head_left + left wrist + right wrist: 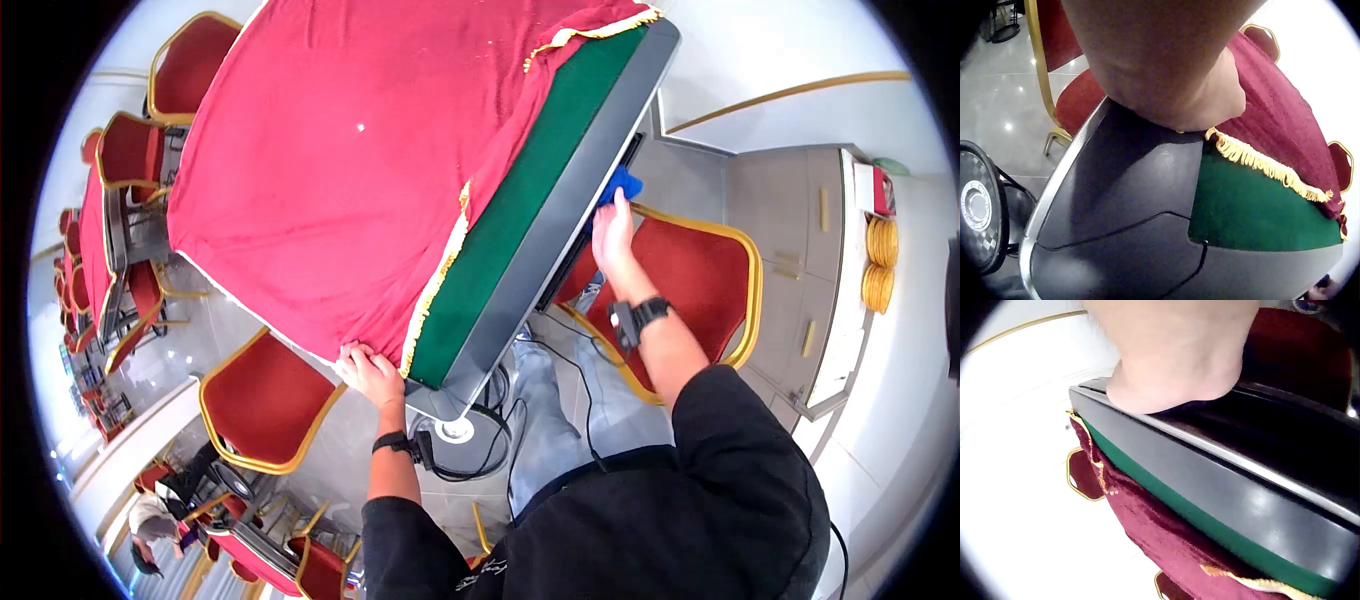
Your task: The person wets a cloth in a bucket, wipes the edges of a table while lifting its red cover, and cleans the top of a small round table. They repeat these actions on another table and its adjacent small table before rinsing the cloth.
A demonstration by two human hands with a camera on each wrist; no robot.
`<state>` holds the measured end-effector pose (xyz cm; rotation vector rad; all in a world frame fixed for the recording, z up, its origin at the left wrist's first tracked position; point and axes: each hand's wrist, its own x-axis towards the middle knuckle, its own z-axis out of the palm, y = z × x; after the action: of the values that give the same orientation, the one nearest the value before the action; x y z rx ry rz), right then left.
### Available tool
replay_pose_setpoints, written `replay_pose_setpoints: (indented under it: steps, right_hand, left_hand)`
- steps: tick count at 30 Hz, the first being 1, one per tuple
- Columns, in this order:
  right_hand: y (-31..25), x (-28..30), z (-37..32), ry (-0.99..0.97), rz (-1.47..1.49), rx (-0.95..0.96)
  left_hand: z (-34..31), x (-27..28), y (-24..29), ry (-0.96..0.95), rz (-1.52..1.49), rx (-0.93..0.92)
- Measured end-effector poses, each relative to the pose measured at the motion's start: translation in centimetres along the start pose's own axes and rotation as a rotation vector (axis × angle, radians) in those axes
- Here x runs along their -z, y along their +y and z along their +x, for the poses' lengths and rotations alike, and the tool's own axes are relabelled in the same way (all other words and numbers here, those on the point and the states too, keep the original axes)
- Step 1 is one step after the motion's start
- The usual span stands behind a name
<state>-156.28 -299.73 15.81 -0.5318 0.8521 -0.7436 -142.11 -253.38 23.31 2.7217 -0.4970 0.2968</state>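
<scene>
A red cloth with yellow fringe (pixel 330 150) lies over most of a table, leaving a strip of green felt (pixel 510 225) and the grey rim (pixel 560 225) bare. At the near corner, the left hand (pixel 372 375) rests on the cloth's edge, fingers bent over it; in the left wrist view this hand (pixel 1222 94) hides its own fingertips. Beside the table's right side, the right hand (pixel 612 235) has a blue cloth (pixel 622 184) at its fingers, held against the side below the rim. In the right wrist view the right hand (pixel 1172 381) covers its fingers and the blue cloth.
Red chairs with gold frames stand close by, one (pixel 690 285) at the right under the right forearm and one (pixel 265 400) at the left. Black cables (pixel 590 420) hang near the legs. A grey cabinet (pixel 790 230) stands at the right; a person (pixel 155 520) is at lower left.
</scene>
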Motion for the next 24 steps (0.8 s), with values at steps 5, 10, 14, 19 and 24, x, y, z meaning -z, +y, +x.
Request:
replay_pose_setpoints:
  steps: [5, 10, 14, 19, 24]
  right_hand:
    - [5.6, -0.3, -12.6, 0.106, -0.083, -0.102]
    - [5.3, 1.7, -22.2, 0.067, -0.538, -0.453]
    - [-0.1, 6.7, -20.9, 0.104, -0.140, -0.565]
    - [2.8, 13.9, -13.9, 0.080, -0.009, -0.760]
    - [7.7, 2.1, -8.4, 0.330, -0.113, -0.532]
  left_hand:
    - [0.3, 0.0, 0.2, 0.019, 0.010, 0.027]
    - [0.2, 0.4, -0.4, -0.025, 0.042, 0.046]
    - [-0.5, -0.1, -1.4, -0.062, 0.042, 0.072]
    - [-1.1, -0.1, -0.9, 0.052, 0.151, 0.094]
    - [-0.6, -0.1, -0.5, 0.027, -0.117, 0.173]
